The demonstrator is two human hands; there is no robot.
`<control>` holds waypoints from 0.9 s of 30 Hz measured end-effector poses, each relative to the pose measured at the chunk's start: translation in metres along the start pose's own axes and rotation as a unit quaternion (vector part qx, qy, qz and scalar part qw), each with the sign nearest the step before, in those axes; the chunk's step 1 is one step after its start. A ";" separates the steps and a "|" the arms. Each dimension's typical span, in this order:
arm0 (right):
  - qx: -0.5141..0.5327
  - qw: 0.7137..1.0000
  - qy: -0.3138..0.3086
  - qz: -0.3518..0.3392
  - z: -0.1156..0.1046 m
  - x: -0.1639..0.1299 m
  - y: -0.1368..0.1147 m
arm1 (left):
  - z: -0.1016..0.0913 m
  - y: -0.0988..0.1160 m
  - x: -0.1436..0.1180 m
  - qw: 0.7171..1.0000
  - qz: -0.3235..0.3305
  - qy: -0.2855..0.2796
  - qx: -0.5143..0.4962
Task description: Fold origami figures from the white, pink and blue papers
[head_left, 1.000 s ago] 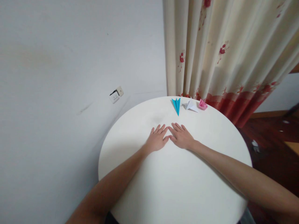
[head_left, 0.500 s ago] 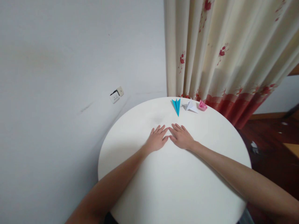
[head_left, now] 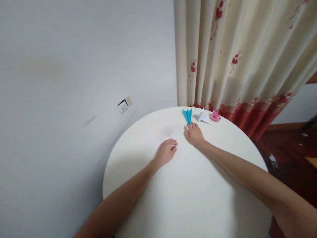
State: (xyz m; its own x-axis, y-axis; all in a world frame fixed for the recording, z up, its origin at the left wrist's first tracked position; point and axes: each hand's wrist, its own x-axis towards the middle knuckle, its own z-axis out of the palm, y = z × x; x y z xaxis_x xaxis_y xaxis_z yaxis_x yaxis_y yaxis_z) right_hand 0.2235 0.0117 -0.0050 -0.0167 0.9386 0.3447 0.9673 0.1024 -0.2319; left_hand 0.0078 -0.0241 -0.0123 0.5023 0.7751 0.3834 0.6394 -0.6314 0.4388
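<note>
Right hand (head_left: 194, 135), grip open and empty, fingertips just below the blue folded-paper dart (head_left: 188, 115), its long axis near-vertical in frame; left hand (head_left: 167, 151), loosely curled and empty, lies farther.

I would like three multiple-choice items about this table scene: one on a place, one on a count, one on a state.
1. Where is the blue paper plane?
A. at the table's far edge
B. on the floor
C. under the left hand

2. How many folded paper figures lie on the table?
A. one
B. three
C. five

3. How is the left hand?
A. fingers curled, holding nothing
B. gripping a cup
C. raised high

Key: 1 A, it lies by the curtain, near the right hand; 2 B, blue, white, pink; 3 A, it rests loosely on the tabletop.
</note>
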 end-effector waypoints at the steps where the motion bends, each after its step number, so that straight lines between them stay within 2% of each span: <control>1: -0.002 1.000 -0.005 0.015 0.003 0.010 0.001 | -0.001 0.000 0.000 1.000 -0.001 -0.002 -0.003; 5: 0.002 0.998 -0.039 0.043 0.014 0.041 0.002 | -0.004 -0.001 0.000 1.000 -0.017 -0.003 -0.017; 9: 0.011 0.998 -0.045 0.053 0.020 0.053 0.001 | -0.006 -0.001 0.001 0.999 -0.028 0.007 -0.038; 12: 0.038 0.998 -0.030 0.039 0.021 0.051 0.003 | -0.007 -0.002 0.002 0.997 -0.039 0.020 -0.062; 18: 0.215 0.976 0.015 0.014 0.018 0.026 -0.002 | -0.003 -0.006 0.005 0.978 -0.107 0.078 -0.164; 19: 0.283 0.958 0.032 0.031 0.017 0.018 -0.006 | -0.002 -0.007 0.006 0.970 -0.122 0.088 -0.192; 20: 0.372 0.925 0.049 0.059 0.016 0.008 -0.012 | 0.000 -0.007 0.007 0.960 -0.135 0.099 -0.223; 22: 0.531 0.839 0.055 0.109 0.013 -0.013 -0.025 | 0.002 -0.008 0.009 0.940 -0.153 0.117 -0.281; 25: 0.716 0.684 -0.003 0.142 0.004 -0.045 -0.048 | 0.000 -0.005 0.011 0.914 -0.158 0.127 -0.352; 26: 0.747 0.649 -0.027 0.145 0.000 -0.053 -0.055 | -0.002 -0.002 0.011 0.904 -0.155 0.125 -0.378; 27: 0.764 0.626 -0.045 0.149 -0.004 -0.059 -0.062 | -0.005 0.000 0.010 0.893 -0.155 0.123 -0.405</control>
State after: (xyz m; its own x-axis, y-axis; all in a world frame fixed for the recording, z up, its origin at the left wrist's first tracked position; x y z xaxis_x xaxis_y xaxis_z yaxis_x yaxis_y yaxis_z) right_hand 0.1656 -0.0517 -0.0075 0.0258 0.9988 0.0415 -0.4399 0.0486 -0.8967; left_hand 0.0105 -0.0164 -0.0045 0.1682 0.9498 0.2639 0.0458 -0.2750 0.9604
